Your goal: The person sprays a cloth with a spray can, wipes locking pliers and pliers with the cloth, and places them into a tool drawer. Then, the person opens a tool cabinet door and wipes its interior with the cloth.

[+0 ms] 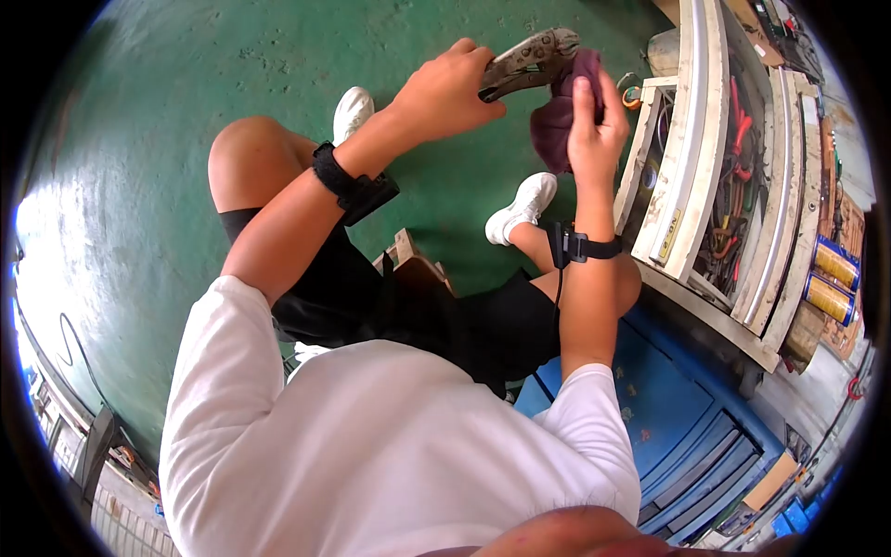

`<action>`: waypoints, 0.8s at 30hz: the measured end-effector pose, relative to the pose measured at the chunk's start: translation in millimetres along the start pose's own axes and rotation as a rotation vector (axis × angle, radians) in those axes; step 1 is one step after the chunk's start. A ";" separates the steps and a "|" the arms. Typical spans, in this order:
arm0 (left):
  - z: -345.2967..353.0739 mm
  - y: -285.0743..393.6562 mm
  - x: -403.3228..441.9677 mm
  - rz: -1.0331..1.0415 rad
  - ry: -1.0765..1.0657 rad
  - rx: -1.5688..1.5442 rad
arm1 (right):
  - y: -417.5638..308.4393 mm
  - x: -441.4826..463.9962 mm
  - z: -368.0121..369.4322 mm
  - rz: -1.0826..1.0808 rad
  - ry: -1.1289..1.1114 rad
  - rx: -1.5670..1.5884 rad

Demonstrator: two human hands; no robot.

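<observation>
My left hand is closed around one end of a worn, grey, curved metal tool with hole-like marks along its side. Its exact kind does not show, and the gripped end is hidden in my fingers. A dark maroon cloth hangs from my right hand, pinched between thumb and fingers. The cloth covers the far tip of the tool, up against it. Both hands are held out over the green floor, in front of my knees.
To the right stands a whitish cabinet with open drawers of tools, including red-handled pliers. Yellow-and-blue cans sit beyond it. A blue plastic chest is by my right side. Between my legs is a small wooden piece.
</observation>
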State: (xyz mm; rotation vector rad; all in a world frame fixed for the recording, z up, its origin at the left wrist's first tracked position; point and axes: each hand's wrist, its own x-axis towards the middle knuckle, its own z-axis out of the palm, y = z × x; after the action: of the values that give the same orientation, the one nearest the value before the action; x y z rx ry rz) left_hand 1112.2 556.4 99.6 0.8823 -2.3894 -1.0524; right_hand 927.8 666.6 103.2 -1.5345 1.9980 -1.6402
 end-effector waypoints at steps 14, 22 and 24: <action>19.2 0.4 -7.4 0.040 0.009 0.015 | -20.3 -8.5 9.6 -0.088 -0.171 -0.264; 17.6 4.2 -6.5 0.064 0.013 -0.005 | -6.5 -9.4 2.7 -0.075 -0.098 -0.194; 18.1 6.4 -5.1 0.063 0.017 -0.004 | -7.2 -9.4 3.8 -0.126 -0.072 -0.213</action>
State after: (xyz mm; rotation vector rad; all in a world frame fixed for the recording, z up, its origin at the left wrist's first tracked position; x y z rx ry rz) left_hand 1103.3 572.6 92.4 0.8063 -2.3844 -1.0212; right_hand 939.1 671.9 103.0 -1.7980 2.1363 -1.4283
